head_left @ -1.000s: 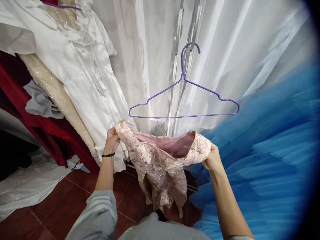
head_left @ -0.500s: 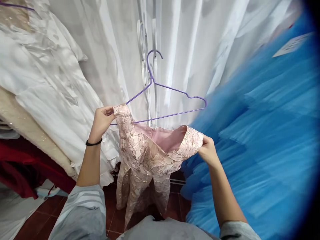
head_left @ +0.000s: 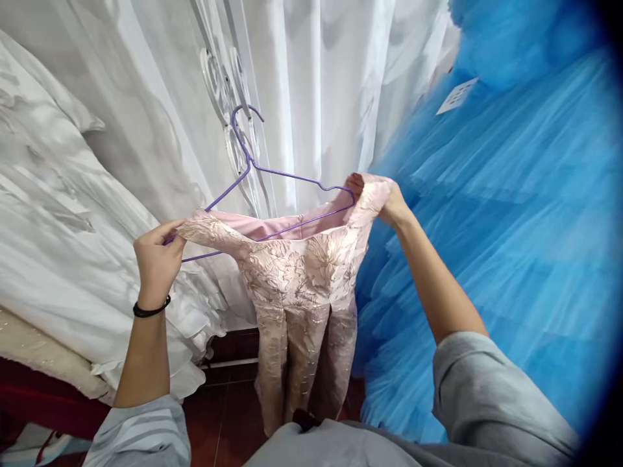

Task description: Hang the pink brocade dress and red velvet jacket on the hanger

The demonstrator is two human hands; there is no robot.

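Observation:
A pink dress (head_left: 302, 266) with a gold leaf pattern hangs stretched between my two hands, its pink lining showing at the neckline. My left hand (head_left: 158, 259) pinches the left shoulder strap together with that end of the purple hanger (head_left: 287, 172). With the fingers partly hidden behind the cloth, my right hand (head_left: 384, 201) grips the right strap. The hanger's right end sits inside the opening beside that strap. Its hook points up in front of white scrollwork, and I cannot tell whether it rests on anything.
White gowns (head_left: 58, 214) crowd the left side, with a cream sequined garment (head_left: 53, 353) below them. A full blue tulle gown (head_left: 506, 240) bearing a white tag (head_left: 457, 96) fills the right. Behind are white curtains (head_left: 311, 84) and white metal scrollwork (head_left: 214, 74). Dark red tiles (head_left: 209, 408) cover the floor.
My right hand has lifted the right strap up over the hanger's right end, which was outside the dress before. My left hand has moved left and slightly down. The view has shifted right.

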